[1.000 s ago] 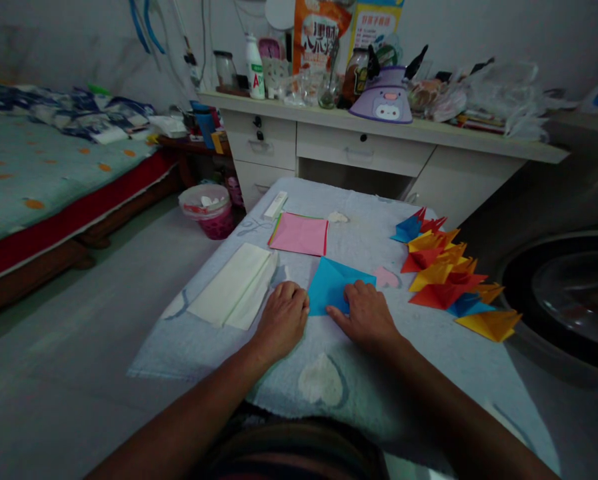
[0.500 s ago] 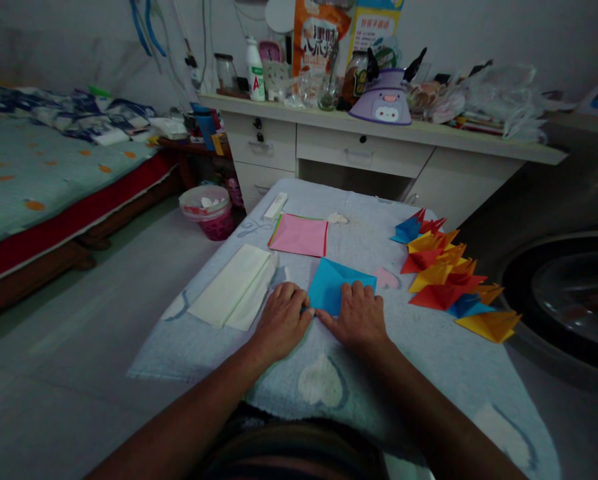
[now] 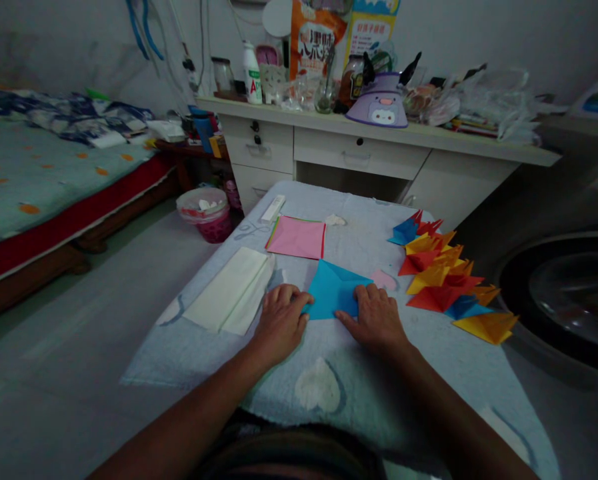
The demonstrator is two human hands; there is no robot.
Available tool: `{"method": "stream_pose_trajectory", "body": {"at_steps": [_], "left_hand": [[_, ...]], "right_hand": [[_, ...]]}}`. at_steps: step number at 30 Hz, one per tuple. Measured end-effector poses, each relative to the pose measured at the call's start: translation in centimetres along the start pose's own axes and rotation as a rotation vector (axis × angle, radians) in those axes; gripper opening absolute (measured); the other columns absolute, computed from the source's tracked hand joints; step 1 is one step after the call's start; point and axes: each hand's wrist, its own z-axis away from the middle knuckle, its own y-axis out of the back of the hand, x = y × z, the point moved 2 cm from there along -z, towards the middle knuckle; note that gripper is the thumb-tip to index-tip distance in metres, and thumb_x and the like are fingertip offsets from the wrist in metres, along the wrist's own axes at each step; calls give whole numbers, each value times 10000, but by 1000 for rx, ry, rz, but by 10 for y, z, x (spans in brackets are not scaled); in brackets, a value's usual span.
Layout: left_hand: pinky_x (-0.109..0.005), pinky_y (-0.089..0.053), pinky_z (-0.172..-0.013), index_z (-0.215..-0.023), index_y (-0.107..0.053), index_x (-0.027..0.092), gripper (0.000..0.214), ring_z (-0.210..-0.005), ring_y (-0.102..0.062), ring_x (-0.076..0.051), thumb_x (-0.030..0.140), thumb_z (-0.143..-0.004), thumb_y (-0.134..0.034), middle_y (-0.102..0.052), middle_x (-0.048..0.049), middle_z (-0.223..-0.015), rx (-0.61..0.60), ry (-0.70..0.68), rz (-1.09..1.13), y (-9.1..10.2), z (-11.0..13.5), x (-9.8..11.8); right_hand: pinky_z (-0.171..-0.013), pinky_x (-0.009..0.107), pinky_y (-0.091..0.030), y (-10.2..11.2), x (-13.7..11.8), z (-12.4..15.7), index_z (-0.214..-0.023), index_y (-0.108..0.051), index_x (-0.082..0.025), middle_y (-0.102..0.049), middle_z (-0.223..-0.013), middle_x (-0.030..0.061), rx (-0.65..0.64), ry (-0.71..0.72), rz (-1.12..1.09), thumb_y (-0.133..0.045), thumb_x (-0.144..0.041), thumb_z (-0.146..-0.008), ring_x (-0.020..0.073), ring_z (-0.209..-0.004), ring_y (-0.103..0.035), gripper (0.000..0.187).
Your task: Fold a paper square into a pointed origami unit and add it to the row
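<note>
A blue sheet of origami paper [image 3: 333, 293], with a fold showing along its top, lies on the cloth-covered table in front of me. My left hand [image 3: 283, 321] pinches its left edge between thumb and fingers. At the right edge, my right hand [image 3: 379, 316] has its fingers curled onto the paper, with the thumb by the lower edge. Beyond it lies a stack of square paper [image 3: 297, 238], pink on top. Folded paper figures [image 3: 441, 287] in red, yellow, orange and blue stand in a row at the right.
White folded tissue [image 3: 231, 290] lies left of my left hand. A small white box [image 3: 273, 209] is near the table's far left corner. Behind stands a white desk [image 3: 361, 143] crowded with jars, bags and a purple visor. A pink bin [image 3: 213, 227] sits on the floor, beside a bed [image 3: 53, 167].
My right hand has slid right, from over the paper to its right edge. My left hand has shifted slightly left and down. The paper's lower edge is now more exposed.
</note>
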Motion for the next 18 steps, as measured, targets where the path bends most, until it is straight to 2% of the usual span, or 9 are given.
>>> {"method": "stream_pose_trajectory", "body": {"at_steps": [3, 6, 8, 11, 18], "left_hand": [[-536, -323, -986, -1232, -548, 339, 467, -1210, -394, -316, 108, -827, -577, -488, -75, -1273, 58, -41, -114, -1, 1, 7], [-555, -279, -1029, -1271, -524, 332, 469, -1290, -339, -323, 63, -888, -481, -477, -70, -1372, 56, -183, -197, -2, 1, 22], [-478, -337, -1011, -1223, -552, 282, 368, -1237, -413, -279, 89, -930, -442, -537, -61, -1316, -50, -302, -186, -6, -1, 31], [-404, -426, -905, -1154, -581, 220, 253, -1064, -524, -245, 148, -953, -446, -610, -72, -1171, -172, -351, -149, -12, -2, 36], [-399, -456, -857, -1174, -579, 206, 259, -1016, -538, -248, 152, -945, -470, -628, -75, -1110, -187, -356, -143, -17, 0, 29]], "right_hand": [[-786, 414, -360, -3, 9, 1, -1077, -539, -166, -572, -1094, 163, 3, -10, -15, -509, -611, -863, 318, -996, -520, 494], [-792, 415, -358, -5, 11, 1, -1079, -532, -172, -569, -1094, 159, -1, -17, -25, -515, -618, -857, 318, -1008, -517, 499], [-800, 419, -356, -6, 10, 1, -1084, -530, -173, -567, -1095, 157, 3, -25, -27, -515, -621, -855, 320, -1013, -514, 503], [-808, 420, -355, -6, 10, 1, -1098, -525, -167, -560, -1109, 160, 17, -33, -31, -512, -626, -855, 320, -1021, -510, 519], [-792, 395, -361, -3, 24, 1, -1107, -514, -167, -565, -1075, 135, 9, -70, -60, -569, -611, -823, 310, -1000, -531, 530]]}}
